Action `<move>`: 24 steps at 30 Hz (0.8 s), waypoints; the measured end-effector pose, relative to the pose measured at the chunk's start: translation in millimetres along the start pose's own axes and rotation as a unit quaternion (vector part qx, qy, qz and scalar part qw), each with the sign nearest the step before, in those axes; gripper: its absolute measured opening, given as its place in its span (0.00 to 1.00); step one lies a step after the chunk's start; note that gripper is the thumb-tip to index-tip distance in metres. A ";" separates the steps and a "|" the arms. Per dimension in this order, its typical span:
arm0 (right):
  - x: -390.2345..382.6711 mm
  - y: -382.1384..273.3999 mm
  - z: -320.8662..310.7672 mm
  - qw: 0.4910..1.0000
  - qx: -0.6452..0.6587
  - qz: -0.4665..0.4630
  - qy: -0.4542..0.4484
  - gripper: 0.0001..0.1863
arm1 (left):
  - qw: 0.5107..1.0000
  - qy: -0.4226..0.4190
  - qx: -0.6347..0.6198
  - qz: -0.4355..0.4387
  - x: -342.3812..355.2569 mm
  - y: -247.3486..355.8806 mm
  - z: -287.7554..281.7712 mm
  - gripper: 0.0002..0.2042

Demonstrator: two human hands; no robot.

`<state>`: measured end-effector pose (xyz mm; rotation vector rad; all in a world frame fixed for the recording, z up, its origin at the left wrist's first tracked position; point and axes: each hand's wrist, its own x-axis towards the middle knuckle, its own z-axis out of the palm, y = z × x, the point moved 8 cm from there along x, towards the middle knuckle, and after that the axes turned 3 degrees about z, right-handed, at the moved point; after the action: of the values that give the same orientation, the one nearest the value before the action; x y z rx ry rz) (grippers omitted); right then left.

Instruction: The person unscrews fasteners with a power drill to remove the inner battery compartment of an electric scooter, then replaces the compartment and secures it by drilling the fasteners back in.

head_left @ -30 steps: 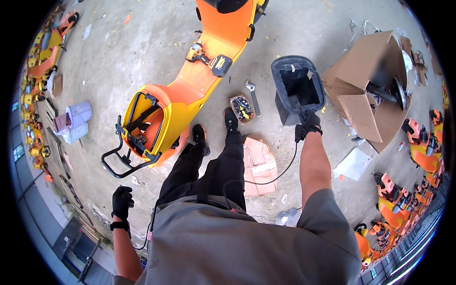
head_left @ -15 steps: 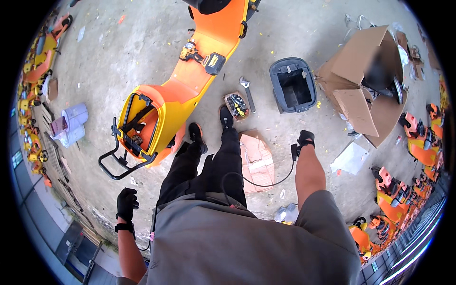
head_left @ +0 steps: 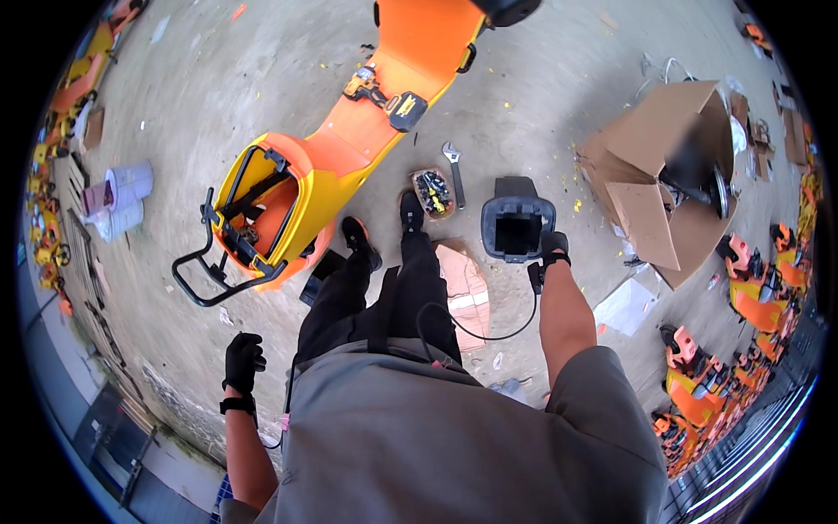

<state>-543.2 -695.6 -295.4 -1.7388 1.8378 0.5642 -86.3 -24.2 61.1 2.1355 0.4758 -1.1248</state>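
My right hand (head_left: 554, 245), in a black glove, is closed on the near right rim of a dark grey plastic storage bucket (head_left: 517, 210). The bucket is tilted, its open mouth turned toward me and its long side showing beyond. My left hand (head_left: 243, 361), also gloved in black, hangs low at my left side, fingers curled in with nothing seen in them. Ahead of my left stands a yellow and orange scooter body (head_left: 327, 170) with an open seat compartment and a black rear rack (head_left: 209, 262). A cordless impact driver (head_left: 384, 98) lies on its footboard.
Before my feet sit a small box of screws and bolts (head_left: 434, 194) and an adjustable wrench (head_left: 454, 173). Flattened cardboard (head_left: 464, 293) lies beside my right leg. A big open carton (head_left: 642, 175) stands to the right. Scooters (head_left: 755, 293) line both sides.
My right hand has reached forward and taken hold of the bucket's rim. The bucket, upright before, is now tipped toward me and nearer. The left hand stays low.
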 end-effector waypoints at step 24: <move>-87.4 -133.2 44.1 0.952 -0.166 -0.244 -0.082 0.16 | 0.985 0.056 -0.155 -0.043 -30.4 -114.5 19.0 0.08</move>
<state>-404.6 -610.9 -264.6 -2.1941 1.1796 0.8111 -181.6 43.5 33.9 1.9264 0.7493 -0.9113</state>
